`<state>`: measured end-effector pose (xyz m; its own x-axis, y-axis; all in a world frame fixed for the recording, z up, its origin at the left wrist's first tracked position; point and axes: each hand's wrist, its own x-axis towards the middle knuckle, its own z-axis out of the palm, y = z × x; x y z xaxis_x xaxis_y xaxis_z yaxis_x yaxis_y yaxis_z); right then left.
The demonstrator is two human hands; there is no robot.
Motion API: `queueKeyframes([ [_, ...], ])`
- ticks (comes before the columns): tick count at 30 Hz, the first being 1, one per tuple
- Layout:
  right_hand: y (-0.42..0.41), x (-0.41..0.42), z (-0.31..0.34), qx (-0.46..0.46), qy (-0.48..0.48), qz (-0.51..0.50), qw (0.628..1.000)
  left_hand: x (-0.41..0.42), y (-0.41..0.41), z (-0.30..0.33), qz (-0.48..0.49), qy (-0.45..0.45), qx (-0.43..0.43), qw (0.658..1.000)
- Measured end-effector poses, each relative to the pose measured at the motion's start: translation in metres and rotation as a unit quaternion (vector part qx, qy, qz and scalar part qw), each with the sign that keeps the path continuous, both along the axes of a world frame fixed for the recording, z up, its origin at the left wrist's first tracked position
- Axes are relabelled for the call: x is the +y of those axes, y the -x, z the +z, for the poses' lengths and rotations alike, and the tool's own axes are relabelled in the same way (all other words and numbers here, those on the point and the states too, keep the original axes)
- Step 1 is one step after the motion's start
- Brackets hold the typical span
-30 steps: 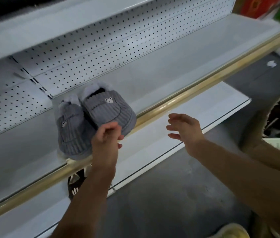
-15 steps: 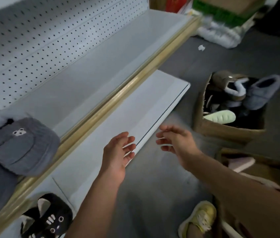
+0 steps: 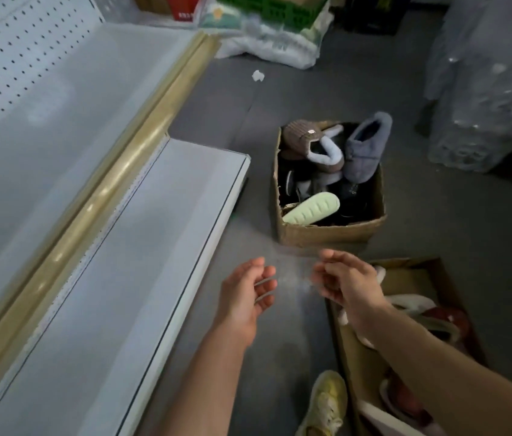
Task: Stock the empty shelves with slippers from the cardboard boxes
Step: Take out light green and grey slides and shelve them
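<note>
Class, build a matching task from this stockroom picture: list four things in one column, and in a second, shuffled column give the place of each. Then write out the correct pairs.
Things
1. pale green slipper
2. blue-grey slipper
3. right hand
4. yellow shoe

Places
A. over the near cardboard box
B. on the floor at the bottom edge of the view
C. lying at the front of the far cardboard box
D. standing at the back right of the far cardboard box

Pairs: 1-C, 2-D, 3-A, 4-B

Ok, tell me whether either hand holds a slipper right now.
No: the left hand and right hand hover empty above the grey floor.
</note>
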<state>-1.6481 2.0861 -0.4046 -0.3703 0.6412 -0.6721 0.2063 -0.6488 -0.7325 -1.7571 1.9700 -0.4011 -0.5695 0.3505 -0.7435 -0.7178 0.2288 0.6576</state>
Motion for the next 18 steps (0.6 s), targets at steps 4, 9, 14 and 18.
queueKeyframes([
  [4, -0.021, 0.057, -0.021, -0.037, 0.015, -0.064, 0.997, 0.050, 0.000, -0.025, -0.041, 0.030, -0.023, 0.998],
  [9, -0.058, 0.116, -0.054, -0.091, 0.017, -0.129, 0.987, 0.109, -0.005, -0.060, -0.097, 0.049, -0.038, 0.993],
  [14, -0.096, 0.150, -0.082, -0.130, 0.027, -0.234, 0.963, 0.148, -0.015, -0.091, -0.158, 0.066, -0.057, 0.984],
  [18, -0.118, 0.155, -0.100, -0.151, 0.053, -0.288, 0.944, 0.166, -0.019, -0.113, -0.205, 0.092, -0.073, 0.972],
])
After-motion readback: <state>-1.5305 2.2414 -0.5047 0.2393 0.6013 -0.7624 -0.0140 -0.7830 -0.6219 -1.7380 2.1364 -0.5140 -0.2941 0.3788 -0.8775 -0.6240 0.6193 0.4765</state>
